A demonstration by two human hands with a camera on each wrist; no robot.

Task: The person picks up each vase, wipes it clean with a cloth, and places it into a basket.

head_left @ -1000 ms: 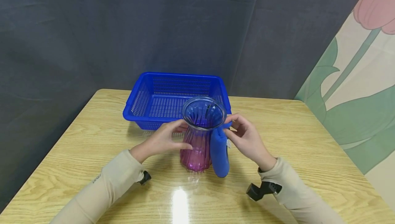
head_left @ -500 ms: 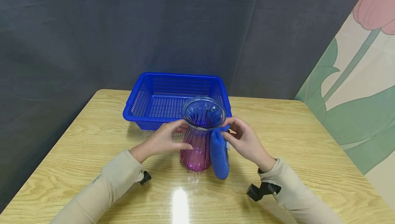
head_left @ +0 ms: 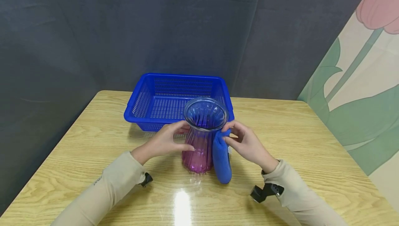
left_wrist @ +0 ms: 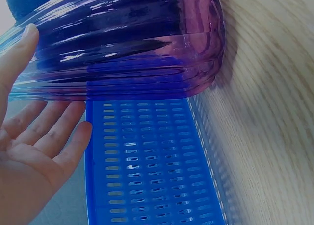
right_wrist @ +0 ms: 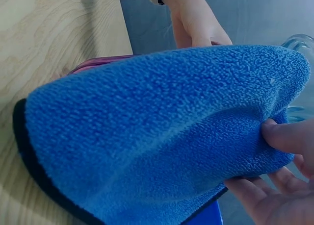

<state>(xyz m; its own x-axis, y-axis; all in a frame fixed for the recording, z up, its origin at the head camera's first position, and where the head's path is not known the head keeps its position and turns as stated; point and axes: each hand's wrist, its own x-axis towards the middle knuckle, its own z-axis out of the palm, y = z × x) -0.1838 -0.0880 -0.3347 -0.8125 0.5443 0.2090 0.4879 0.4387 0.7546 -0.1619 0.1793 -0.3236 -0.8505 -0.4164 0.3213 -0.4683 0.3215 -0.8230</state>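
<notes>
A ribbed glass vase (head_left: 199,153), blue at its flared mouth and pink at its base, stands upright on the table. My left hand (head_left: 168,139) holds it from the left, thumb on the near side and fingers behind. In the left wrist view the thumb (left_wrist: 27,41) lies against the ribbed glass. On the vase's right side hangs a folded blue microfiber cloth (head_left: 222,160) with a dark edge. My right hand (head_left: 247,141) pinches its top just below the vase rim. Seen from the right wrist, the cloth (right_wrist: 147,117) covers most of the vase.
A blue perforated plastic basket (head_left: 146,80) stands right behind the vase, with its bottom showing. The wooden table (head_left: 280,125) ends at a dark curtain (head_left: 187,28) at the back. A tulip-patterned cloth (head_left: 358,98) hangs on the right.
My right hand has moved slightly left and down at the vase's neck, and the cloth's lower end hangs a little lower. The left hand and the vase have stayed in place.
</notes>
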